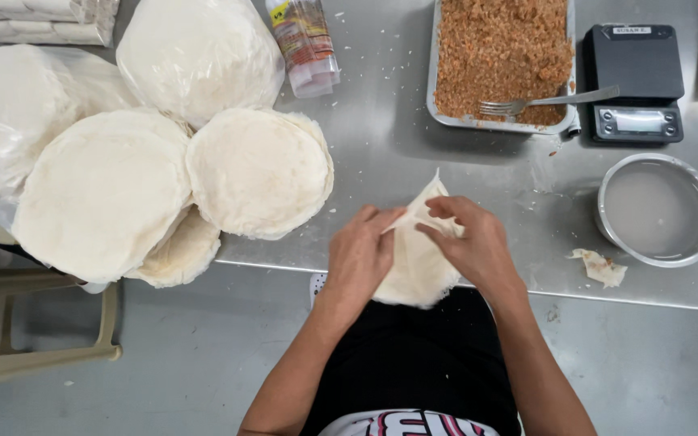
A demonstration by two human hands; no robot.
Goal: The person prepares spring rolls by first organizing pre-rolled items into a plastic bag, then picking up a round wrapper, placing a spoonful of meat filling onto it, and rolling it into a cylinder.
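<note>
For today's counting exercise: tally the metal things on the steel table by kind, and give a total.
Metal tray of brown filling: 1
Fork: 1
Round metal bowl of cloudy liquid: 1
Total: 3
Both hands, left hand and right hand, hold a thin pale wrapper, not metal.

Clear bags of wrappers (199,52) far left, labelled bottle (304,40), grey scale screen (638,121)

wrapper sheet (418,266) | thin, pale, round | partly folded, corner up | at table's near edge
</note>
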